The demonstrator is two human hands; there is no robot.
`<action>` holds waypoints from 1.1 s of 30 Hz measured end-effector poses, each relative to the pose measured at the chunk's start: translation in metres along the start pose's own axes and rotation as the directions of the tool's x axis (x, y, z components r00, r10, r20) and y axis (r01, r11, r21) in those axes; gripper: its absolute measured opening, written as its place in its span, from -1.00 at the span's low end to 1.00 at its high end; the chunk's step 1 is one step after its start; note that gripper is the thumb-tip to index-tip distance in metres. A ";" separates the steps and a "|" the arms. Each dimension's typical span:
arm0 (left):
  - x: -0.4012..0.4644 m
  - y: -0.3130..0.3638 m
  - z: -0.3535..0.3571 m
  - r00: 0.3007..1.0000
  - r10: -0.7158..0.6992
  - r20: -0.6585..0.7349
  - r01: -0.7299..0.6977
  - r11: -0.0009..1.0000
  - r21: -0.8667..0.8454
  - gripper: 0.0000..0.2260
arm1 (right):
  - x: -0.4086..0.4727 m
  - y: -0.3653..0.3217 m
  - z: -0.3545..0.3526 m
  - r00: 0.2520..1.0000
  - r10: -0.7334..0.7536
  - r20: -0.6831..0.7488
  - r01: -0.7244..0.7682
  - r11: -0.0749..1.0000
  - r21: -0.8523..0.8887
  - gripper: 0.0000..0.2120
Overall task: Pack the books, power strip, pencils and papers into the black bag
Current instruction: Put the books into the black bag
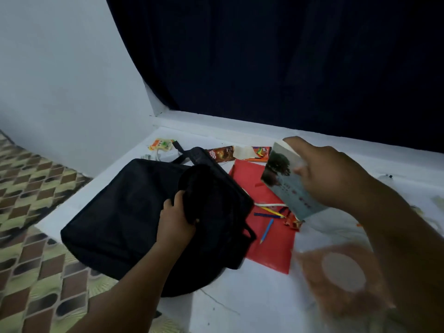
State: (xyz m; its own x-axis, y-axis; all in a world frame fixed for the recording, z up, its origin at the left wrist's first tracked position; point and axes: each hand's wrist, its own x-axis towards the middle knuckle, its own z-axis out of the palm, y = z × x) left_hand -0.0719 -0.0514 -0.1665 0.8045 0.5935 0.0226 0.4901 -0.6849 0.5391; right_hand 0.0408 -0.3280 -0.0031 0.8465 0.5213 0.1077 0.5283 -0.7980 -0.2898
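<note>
One book [286, 181] in rt hand [331, 174] — tilted, diagonal.

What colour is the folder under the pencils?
Red folder, with the pencils on it; head view, the only one.

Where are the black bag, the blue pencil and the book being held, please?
black bag [125, 207]: head view, on its flat front panel.
blue pencil [267, 230]: head view, mid-shaft, lying on the red sheet.
book [286, 183]: head view, on its cover, gripped by the right hand [336, 174].
</note>
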 end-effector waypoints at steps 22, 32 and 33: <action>0.050 -0.056 -0.169 0.991 -0.007 0.134 0.119 0.510 -0.852 -0.79 | 0.063 -0.164 0.141 0.888 0.294 0.352 -0.403 0.131 0.906 -0.63; 0.077 -0.084 -0.176 0.955 0.066 0.288 0.238 0.406 -0.882 -0.77 | 0.092 -0.201 0.224 0.838 -0.007 0.546 -0.510 0.345 0.788 -0.33; 0.080 -0.088 -0.176 0.950 0.070 0.305 0.255 0.393 -0.884 -0.77 | 0.091 -0.198 0.228 0.835 -0.024 0.550 -0.498 0.391 0.774 -0.22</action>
State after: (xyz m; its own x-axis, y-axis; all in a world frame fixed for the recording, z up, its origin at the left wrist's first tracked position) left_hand -0.1099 0.1311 -0.0640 0.9006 0.3869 -0.1978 0.1013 0.2557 0.9614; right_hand -0.0016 -0.0532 -0.1527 0.6587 0.6203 -0.4259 -0.2659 -0.3376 -0.9030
